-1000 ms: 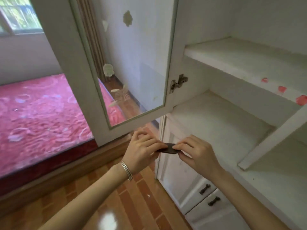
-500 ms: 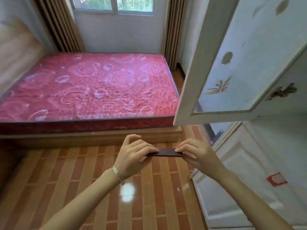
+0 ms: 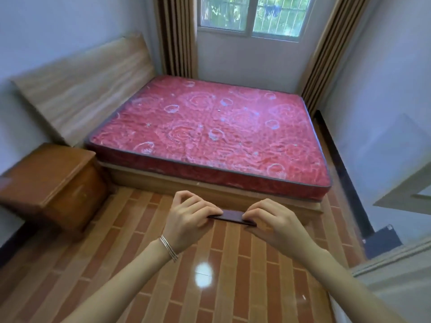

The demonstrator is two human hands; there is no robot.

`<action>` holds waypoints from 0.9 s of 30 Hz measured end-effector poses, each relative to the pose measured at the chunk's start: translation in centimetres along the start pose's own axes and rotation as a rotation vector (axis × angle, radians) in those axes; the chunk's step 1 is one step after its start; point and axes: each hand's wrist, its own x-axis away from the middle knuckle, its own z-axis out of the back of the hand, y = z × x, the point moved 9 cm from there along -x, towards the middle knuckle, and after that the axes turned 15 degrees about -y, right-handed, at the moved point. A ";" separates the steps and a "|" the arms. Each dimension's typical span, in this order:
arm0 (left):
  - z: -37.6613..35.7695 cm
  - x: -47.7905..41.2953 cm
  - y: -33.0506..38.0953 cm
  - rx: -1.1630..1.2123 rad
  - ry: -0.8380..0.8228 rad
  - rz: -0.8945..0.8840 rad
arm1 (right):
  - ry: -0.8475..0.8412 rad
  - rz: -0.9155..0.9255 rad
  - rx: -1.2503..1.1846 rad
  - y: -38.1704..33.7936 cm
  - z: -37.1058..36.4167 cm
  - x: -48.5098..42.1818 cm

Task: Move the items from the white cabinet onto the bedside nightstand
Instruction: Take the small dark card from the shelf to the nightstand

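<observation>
A small flat dark item point(image 3: 233, 216) is held level between both hands over the tiled floor. My left hand point(image 3: 186, 219) pinches its left end and my right hand point(image 3: 275, 221) pinches its right end. What the item is I cannot tell. The brown wooden bedside nightstand point(image 3: 46, 180) stands at the left, beside the bed, about an arm's length left of my hands. Only an edge of the white cabinet point(image 3: 394, 276) and the corner of its open door point(image 3: 405, 194) show at the right.
A bed with a red patterned mattress point(image 3: 210, 131) fills the middle ahead, with a wooden headboard point(image 3: 81, 87) at its left. Curtains frame a window point(image 3: 249, 15) on the far wall. Brown tiled floor point(image 3: 210, 287) lies beneath my arms.
The view has swung left from the cabinet shelves to the bed and nightstand. Both hands keep their pinch on the dark item throughout.
</observation>
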 end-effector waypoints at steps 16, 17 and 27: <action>9.3 18.0 -24.9 -0.206 -0.302 0.739 | -0.245 0.049 -0.100 -3.5 -14.1 -27.0; 9.2 18.3 -26.1 -0.223 -0.332 0.758 | -0.281 0.062 -0.099 -3.0 -15.2 -28.6; 10.7 14.9 -38.9 -0.387 -0.393 0.944 | -0.483 0.257 -0.123 -0.2 -20.9 -47.6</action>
